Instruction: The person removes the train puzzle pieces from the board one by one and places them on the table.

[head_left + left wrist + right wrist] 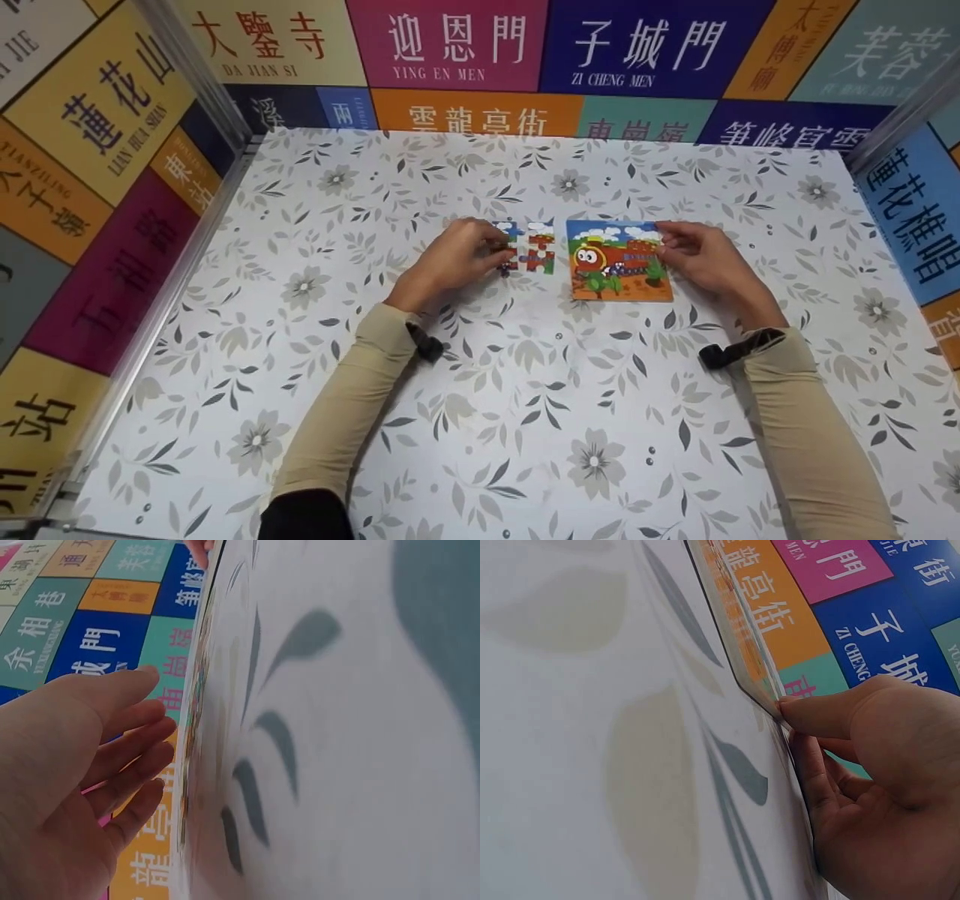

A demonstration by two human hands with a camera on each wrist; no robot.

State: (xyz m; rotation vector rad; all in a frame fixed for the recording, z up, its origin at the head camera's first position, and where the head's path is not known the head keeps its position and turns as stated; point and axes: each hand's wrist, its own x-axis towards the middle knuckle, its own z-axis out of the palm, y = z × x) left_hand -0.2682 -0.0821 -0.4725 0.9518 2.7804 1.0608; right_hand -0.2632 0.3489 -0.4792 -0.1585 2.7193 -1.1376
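A square jigsaw puzzle board (619, 274) with a red, big-eyed cartoon vehicle, blue sky and orange ground lies right of the table's centre. My right hand (701, 255) pinches its right edge near the upper corner; in the right wrist view the thumb and forefinger of that hand (889, 772) meet at the board's edge (744, 630). Left of the board lie joined jigsaw pieces (538, 259) with matching colours. Over their left end is my left hand (465, 251), partly hiding them. The left wrist view shows this hand (90, 757) with fingers loosely bent and nothing held.
A white table (525, 420) with a grey leaf and flower pattern spreads around both hands. Colourful panels (465, 45) with large characters stand along its back and sides. Each wrist wears a dark strap with a small camera (429, 346).
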